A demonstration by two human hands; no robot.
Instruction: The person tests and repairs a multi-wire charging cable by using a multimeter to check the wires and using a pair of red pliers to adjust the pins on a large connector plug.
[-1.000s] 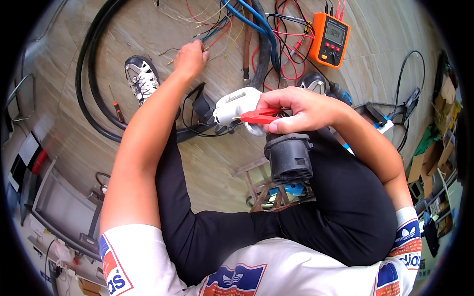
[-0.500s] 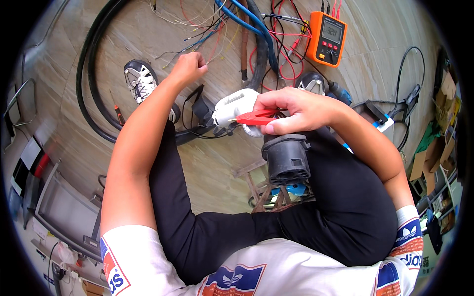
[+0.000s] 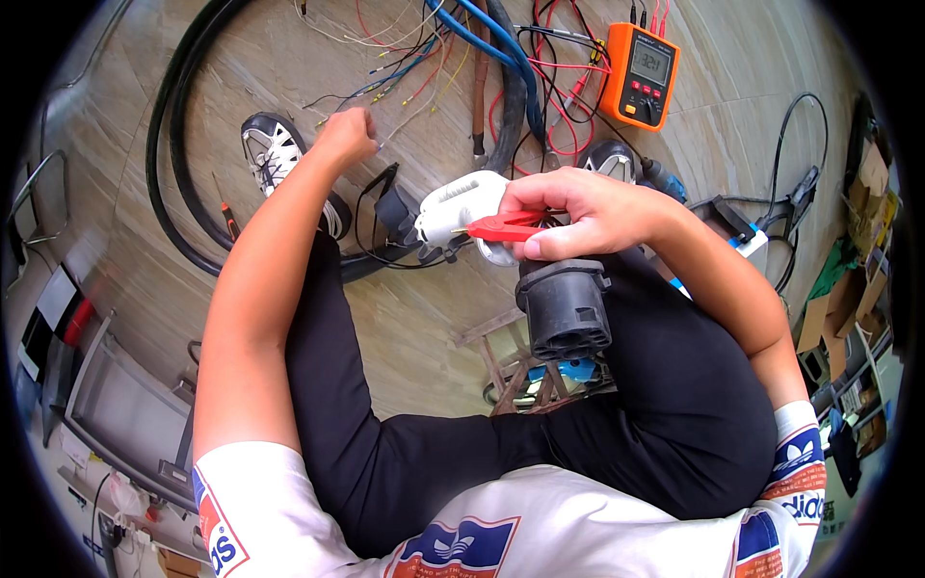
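Over the floor near the left shoe, my left hand (image 3: 349, 135) is closed, its fingertips pinching a thin pale wire (image 3: 400, 125) that trails toward the loose wire bundle. My right hand (image 3: 578, 214) is closed around a red plier-shaped tool (image 3: 504, 227) with a thin pointed metal tip. That tip points left, across the white plug housing (image 3: 461, 207) with a looped handle. Below the right hand, a black round connector (image 3: 564, 308) with openings in its end lies against my right thigh. My right palm hides what joins the housing and connector.
An orange multimeter (image 3: 641, 77) with red and black leads lies at the far right. Thick black cable (image 3: 164, 144) curves on the left, beside an orange-handled screwdriver (image 3: 229, 222). Blue cables (image 3: 482, 39) and loose wires spread ahead. A wooden stool (image 3: 496, 366) stands between my legs.
My left hand has moved left and slightly nearer, drawing the thin wire away from the bundle. My right hand, the red tool and the black connector have shifted slightly right.
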